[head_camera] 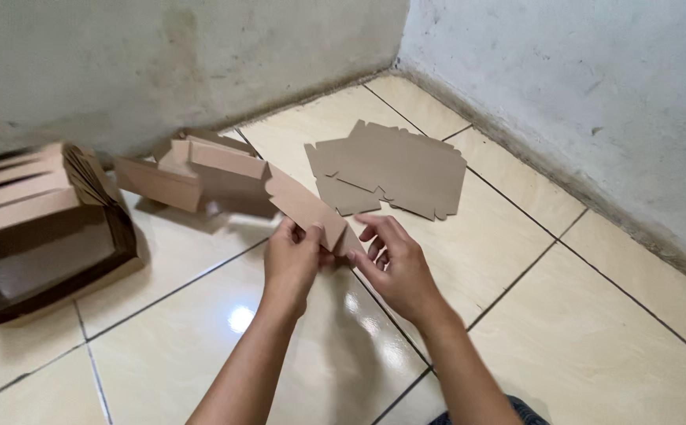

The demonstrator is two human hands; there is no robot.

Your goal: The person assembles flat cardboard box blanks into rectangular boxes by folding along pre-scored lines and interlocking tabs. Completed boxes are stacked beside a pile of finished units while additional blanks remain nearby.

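Observation:
My left hand [289, 264] and my right hand [394, 264] both grip the near end of a partly folded brown cardboard box blank [232, 177], held just above the tiled floor. The left fingers pinch a flap from the left, the right fingers press the same end from the right. The blank stretches away from me to the upper left, with one side wall folded up. A flat stack of unfolded brown blanks [394, 167] lies on the floor just beyond my hands.
A stack of assembled brown boxes [36, 228] sits at the left against the wall. Two plastered walls meet in a corner [402, 63] at the top. Glossy cream floor tiles [579, 338] spread to the right and front.

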